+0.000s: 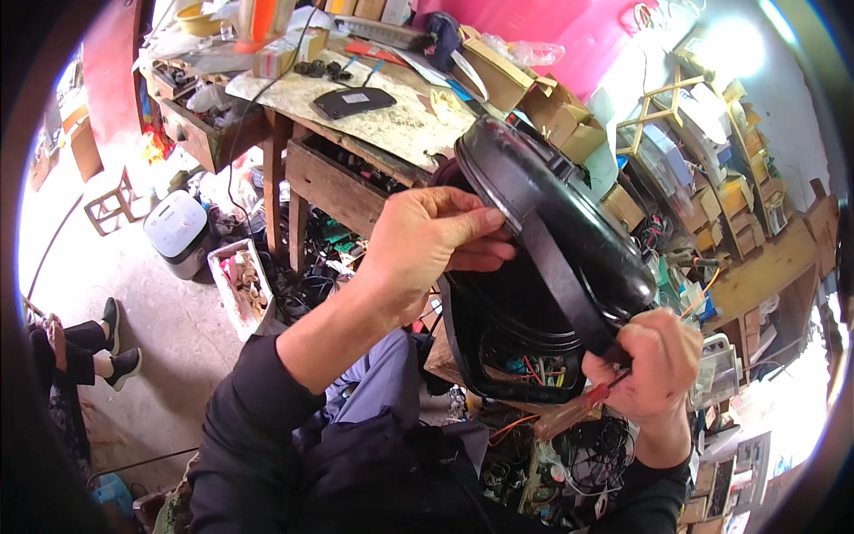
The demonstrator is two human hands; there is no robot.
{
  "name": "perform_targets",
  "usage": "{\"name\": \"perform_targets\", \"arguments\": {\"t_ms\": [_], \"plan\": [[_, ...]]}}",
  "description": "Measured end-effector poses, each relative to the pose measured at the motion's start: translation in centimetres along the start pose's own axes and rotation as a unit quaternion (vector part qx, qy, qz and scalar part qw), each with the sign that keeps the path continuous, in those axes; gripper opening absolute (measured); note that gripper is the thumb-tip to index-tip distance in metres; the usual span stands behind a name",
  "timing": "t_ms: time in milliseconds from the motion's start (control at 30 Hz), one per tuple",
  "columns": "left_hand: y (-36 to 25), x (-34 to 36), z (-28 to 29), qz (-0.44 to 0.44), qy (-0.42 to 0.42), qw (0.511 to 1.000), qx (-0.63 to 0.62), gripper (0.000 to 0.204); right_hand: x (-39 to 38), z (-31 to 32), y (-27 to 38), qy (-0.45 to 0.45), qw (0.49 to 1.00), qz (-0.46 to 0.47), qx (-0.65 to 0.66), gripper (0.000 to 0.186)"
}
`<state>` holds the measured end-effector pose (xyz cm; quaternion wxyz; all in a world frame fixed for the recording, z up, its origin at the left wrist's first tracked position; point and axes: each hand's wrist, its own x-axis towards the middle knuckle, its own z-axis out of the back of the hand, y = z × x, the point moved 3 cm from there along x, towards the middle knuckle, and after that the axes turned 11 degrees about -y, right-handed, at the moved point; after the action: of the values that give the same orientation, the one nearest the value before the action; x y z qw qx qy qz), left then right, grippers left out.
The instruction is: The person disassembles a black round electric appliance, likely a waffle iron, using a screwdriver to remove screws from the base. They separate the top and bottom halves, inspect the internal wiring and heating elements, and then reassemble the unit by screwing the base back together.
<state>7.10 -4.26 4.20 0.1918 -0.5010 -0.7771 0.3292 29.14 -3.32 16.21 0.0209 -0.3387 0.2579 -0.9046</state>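
Observation:
A black rounded appliance (pixel 587 231), its lid raised over an open black base, fills the centre. My left hand (pixel 445 236) pinches a flat dark band (pixel 556 276) along the lid's near edge, fingertips partly hidden behind it. My right hand (pixel 658 360) is closed round the lower end of that band and a screwdriver (pixel 574 409) with a red translucent handle, whose tip is not clearly visible. Loose coloured wires (pixel 534 369) show below, through the base's opening.
A cluttered wooden bench (pixel 338 169) with a flat black part (pixel 356 104) stands ahead; shelves (pixel 756 267) of boxes run along the right. A rice cooker (pixel 178 236) and white box (pixel 240 289) sit on the floor. Another person's legs (pixel 84 351) appear at left. Tangled cables lie below.

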Motion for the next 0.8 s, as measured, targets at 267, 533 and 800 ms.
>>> {"name": "perform_targets", "arguments": {"t_ms": [267, 533, 800], "plan": [[-0.6, 0.9, -0.3, -0.055, 0.019, 0.997, 0.053, 0.020, 1.3, 0.4, -0.7, 0.009, 0.990, -0.073, -0.118, 0.024], [-2.4, 3.7, 0.6, -0.365, -0.040, 0.896, 0.249, 0.023, 2.9, 1.2, -2.4, -0.023, 0.971, -0.109, -0.210, 0.041], [-2.7, 7.9, 2.7, -0.552, -0.127, 0.730, 0.382, 0.020, 2.4, 1.8, -7.1, -0.093, 0.980, -0.141, -0.105, 0.043]]}}
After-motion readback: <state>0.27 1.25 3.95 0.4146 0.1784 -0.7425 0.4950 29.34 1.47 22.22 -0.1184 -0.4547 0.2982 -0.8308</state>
